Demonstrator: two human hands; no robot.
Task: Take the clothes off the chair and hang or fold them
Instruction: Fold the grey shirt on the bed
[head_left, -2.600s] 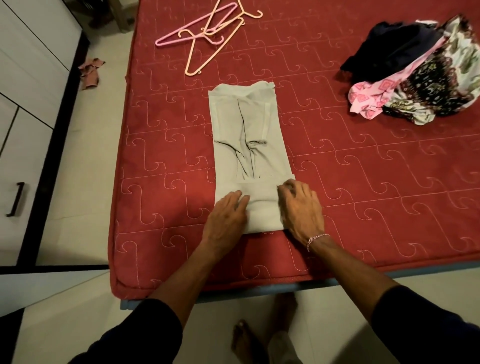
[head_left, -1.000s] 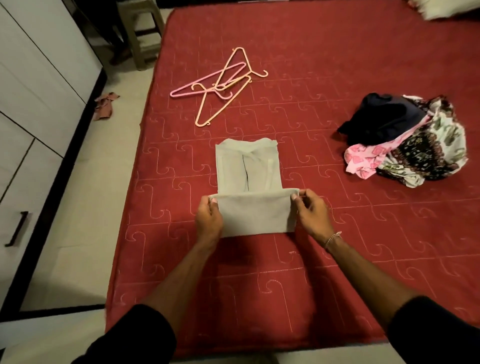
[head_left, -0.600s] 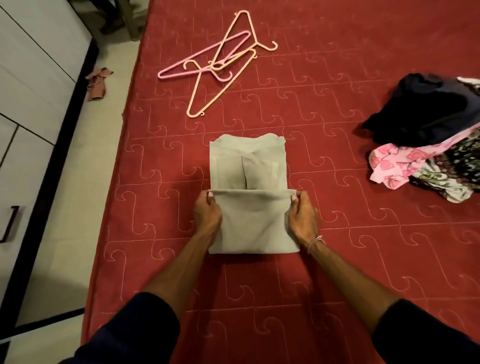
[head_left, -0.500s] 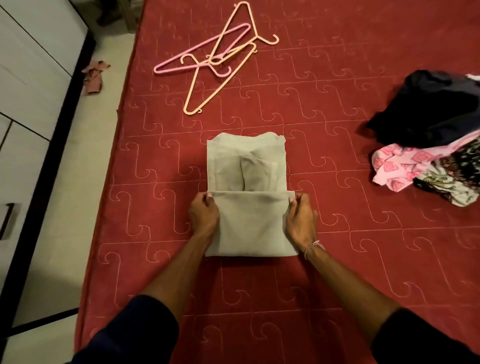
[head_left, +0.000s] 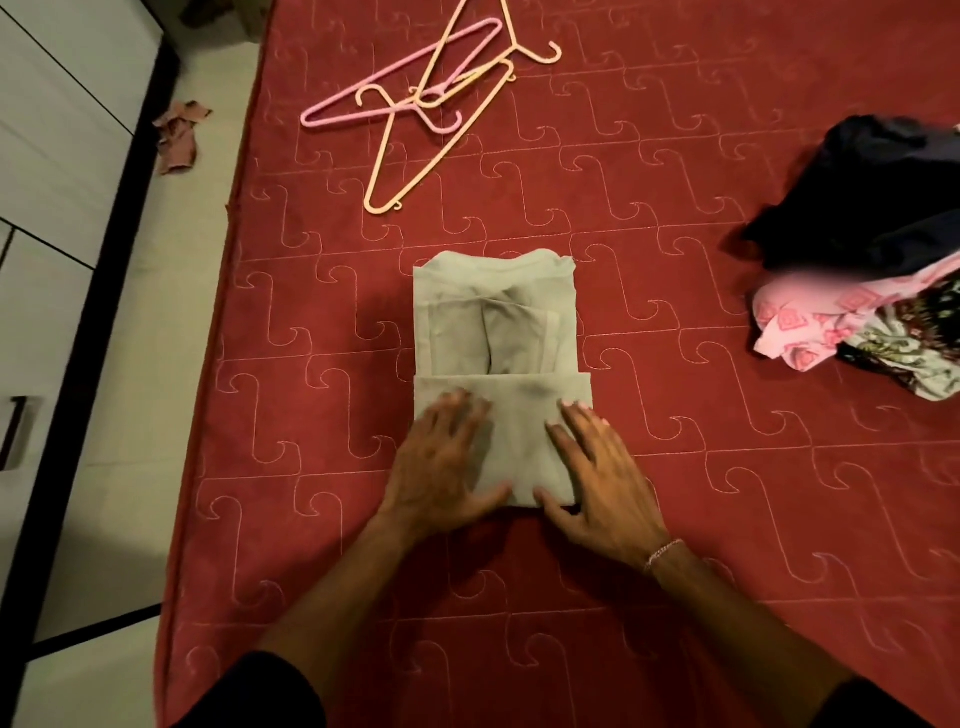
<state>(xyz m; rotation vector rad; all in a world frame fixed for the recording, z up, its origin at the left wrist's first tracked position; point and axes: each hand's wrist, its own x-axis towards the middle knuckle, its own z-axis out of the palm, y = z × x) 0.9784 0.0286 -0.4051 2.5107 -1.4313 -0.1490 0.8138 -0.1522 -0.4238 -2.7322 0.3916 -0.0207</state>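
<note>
A pale grey garment lies partly folded on the red quilted mattress, its lower part doubled up over the rest. My left hand rests flat on the left of that folded flap, fingers spread. My right hand lies flat on the flap's right side, with the thumb at the near edge. Neither hand grips the cloth. A heap of unfolded clothes, dark blue, pink and floral, sits at the right of the mattress.
Pink and peach plastic hangers lie tangled at the far middle of the mattress. A small reddish cloth lies on the light floor at the left. White cupboard doors with a dark handle line the left side.
Both hands let go of the flap's side corners and moved onto its top, now lying flat with fingers spread. The flap lies folded over the garment.
</note>
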